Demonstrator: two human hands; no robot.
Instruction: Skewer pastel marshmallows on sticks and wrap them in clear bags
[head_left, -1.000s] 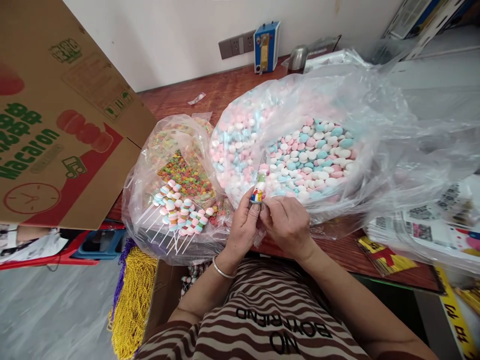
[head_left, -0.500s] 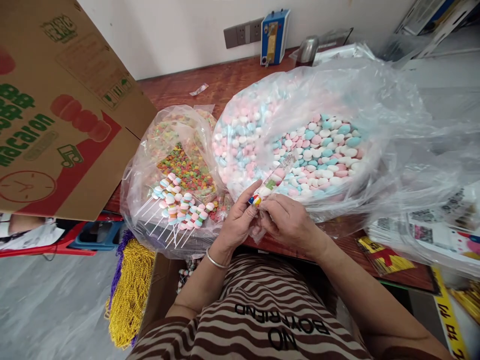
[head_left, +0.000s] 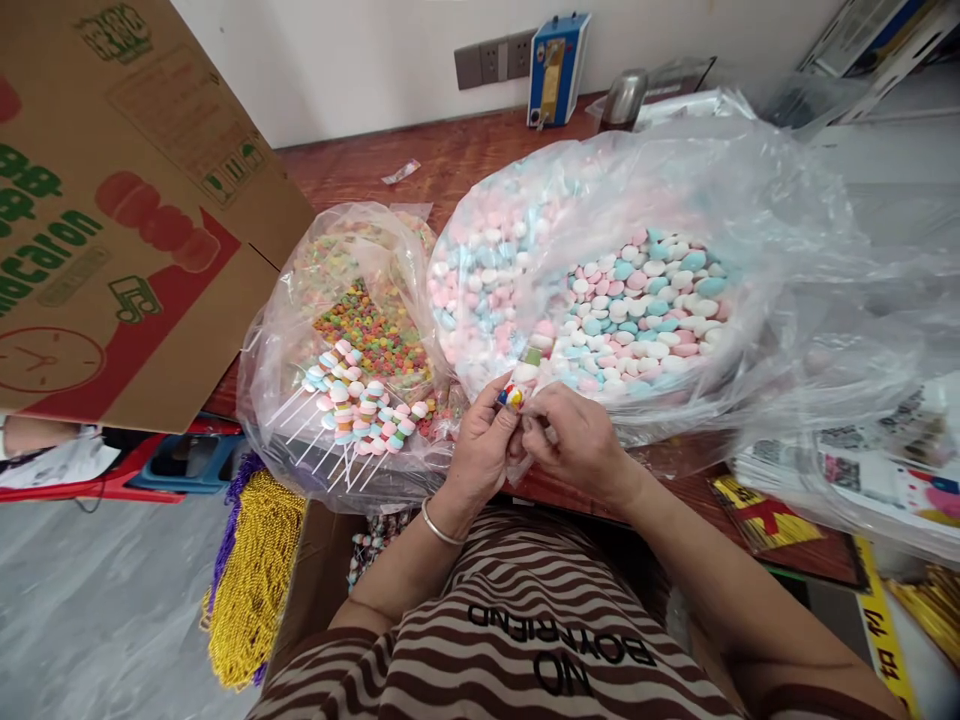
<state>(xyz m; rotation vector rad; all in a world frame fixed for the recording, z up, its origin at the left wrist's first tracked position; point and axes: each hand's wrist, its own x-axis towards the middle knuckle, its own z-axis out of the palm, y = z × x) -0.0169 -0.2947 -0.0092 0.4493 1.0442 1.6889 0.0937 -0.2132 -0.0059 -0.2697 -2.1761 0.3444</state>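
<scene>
My left hand (head_left: 484, 437) is closed around a wrapped marshmallow skewer (head_left: 533, 357), thumb and fingers on the printed lower part of its clear sleeve. Pink, green and white pieces show through the sleeve, which tilts up and away from me. Against the sleeve's lower end, the fingers of my right hand (head_left: 574, 437) are pinched together; the exact grip is hidden. Left of my hands, a pile of marshmallow skewers (head_left: 367, 405) on white sticks lies on a clear bag of small coloured ring candies (head_left: 375, 335). Just beyond my hands is a large open bag of pastel marshmallows (head_left: 645, 300).
A cardboard box (head_left: 142, 220) stands at the left. Gold bead strings (head_left: 251, 580) hang below it. Printed plastic bags (head_left: 862, 460) and a yellow packet (head_left: 765, 512) lie at the right. A blue device (head_left: 557, 70) and a metal cup (head_left: 624, 98) stand by the wall.
The wrapped skewer has turned to a steeper angle, and its printed label strip no longer shows. My hands stay together in nearly the same place. The whole view has shifted slightly.
</scene>
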